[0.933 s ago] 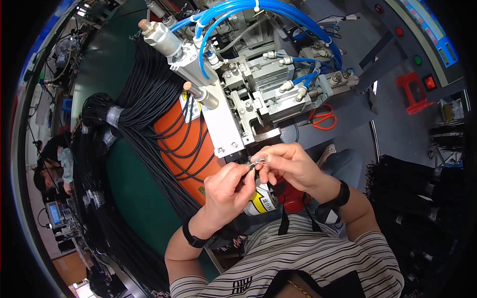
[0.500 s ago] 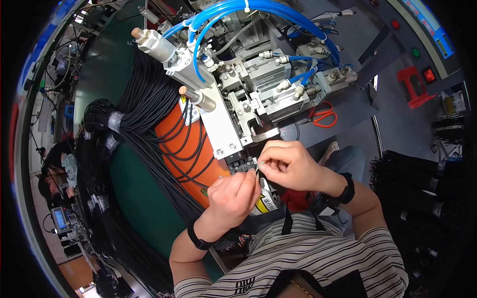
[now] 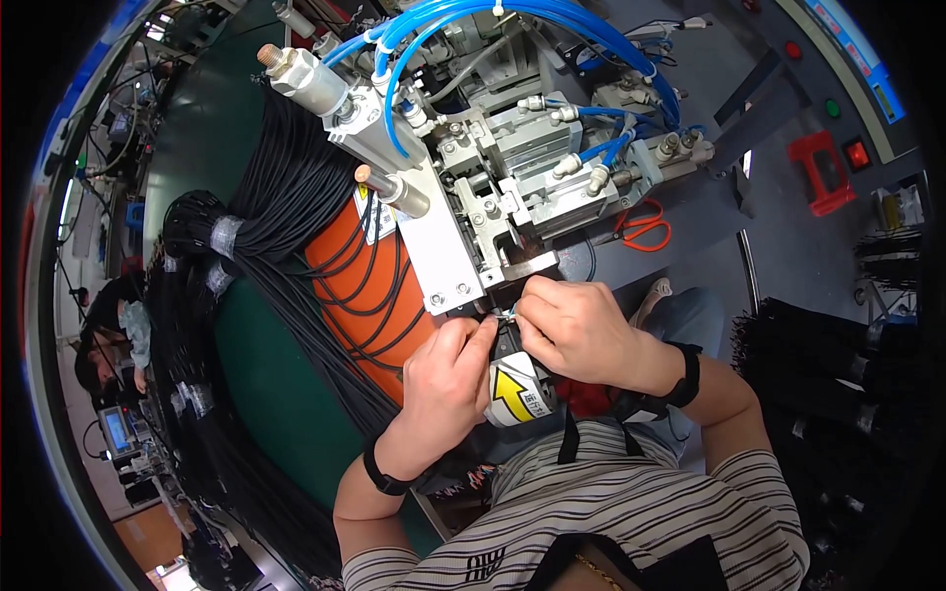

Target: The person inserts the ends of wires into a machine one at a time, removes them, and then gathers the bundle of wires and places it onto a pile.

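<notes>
Taking the pinched fingertips as the clock's hub, the wearer's grey-and-black striped short-sleeved shirt point(image 3: 631, 483) fills six to five o'clock. The left hand point(image 3: 441, 379), with a black band at its wrist, comes in from seven, thumb and finger closed on a small bunch of thin, pale wires point(image 3: 506, 316). The right hand point(image 3: 583, 330), also black-banded, comes from three o'clock and pinches the same wires from the opposite side, its other fingers curled under. The wires lie at the hub, in the short gap between the two hands, mostly covered by the fingers.

At six, just below them, sits a white-labelled block with a yellow arrow point(image 3: 512, 392). A flat, white metal plate point(image 3: 439, 261) stands at ten, over an orange sheet point(image 3: 379, 340) at nine, with loose black cables crossing it. Scissors with red-orange loop handles point(image 3: 645, 234) lie at two. A silver metal machine with pneumatic cylinders point(image 3: 552, 148) rises at twelve to one.

Farther off, a thick bundle of black cables point(image 3: 296, 163) spreads on the green table point(image 3: 281, 394) from ten; thick, bright blue hoses point(image 3: 562, 10) arch across twelve. Farthest out, a red plastic stool point(image 3: 818, 177) stands at two and another person bends at nine.
</notes>
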The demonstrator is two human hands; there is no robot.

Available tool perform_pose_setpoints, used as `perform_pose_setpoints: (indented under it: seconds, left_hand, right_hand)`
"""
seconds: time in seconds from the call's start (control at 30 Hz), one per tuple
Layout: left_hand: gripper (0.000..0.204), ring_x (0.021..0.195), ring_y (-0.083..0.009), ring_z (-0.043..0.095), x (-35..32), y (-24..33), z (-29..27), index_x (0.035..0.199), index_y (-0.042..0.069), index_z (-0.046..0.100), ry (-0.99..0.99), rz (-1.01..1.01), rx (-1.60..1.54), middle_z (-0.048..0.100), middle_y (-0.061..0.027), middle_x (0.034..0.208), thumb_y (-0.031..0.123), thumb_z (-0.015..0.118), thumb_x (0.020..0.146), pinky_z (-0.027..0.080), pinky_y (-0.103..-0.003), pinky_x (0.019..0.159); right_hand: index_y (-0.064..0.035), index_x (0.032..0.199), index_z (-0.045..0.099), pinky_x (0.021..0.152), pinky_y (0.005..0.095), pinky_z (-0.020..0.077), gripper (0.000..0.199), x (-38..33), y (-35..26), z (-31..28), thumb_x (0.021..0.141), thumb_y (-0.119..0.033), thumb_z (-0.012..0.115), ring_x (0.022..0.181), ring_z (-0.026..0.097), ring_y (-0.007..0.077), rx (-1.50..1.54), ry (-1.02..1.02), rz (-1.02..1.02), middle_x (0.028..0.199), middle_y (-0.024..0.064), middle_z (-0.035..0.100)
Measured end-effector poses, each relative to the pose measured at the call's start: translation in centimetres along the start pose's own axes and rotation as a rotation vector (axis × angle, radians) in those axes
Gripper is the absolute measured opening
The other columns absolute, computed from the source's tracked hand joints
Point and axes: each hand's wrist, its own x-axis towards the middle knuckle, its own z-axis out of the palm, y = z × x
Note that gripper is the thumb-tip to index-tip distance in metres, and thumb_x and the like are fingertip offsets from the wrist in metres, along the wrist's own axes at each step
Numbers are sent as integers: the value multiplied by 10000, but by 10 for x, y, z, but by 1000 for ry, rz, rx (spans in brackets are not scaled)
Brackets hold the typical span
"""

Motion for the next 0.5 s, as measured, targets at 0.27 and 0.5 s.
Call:
perform_pose_setpoints:
  seconds: [0.27,0.5]
  left_hand:
    - [409,713,-259,600,-1,1,-1,1161,-10,658,-7,-8,-44,550,-95,870,-26,677,752,498,-369,608]
    - [432,735,-218,563,4,7,-8,1198,-35,650,-132,140,174,506,-87,859,29,636,770,485,-339,609]
  right_hand:
    - [-10,864,624,558,368,501,83,-2,-3,0,828,-68,673,658,628,260,5,6,-2,822,80,571]
    - [-31,794,586,541,350,489,119,7,-13,-5,807,-90,689,638,622,235,-219,-75,-43,772,73,526]
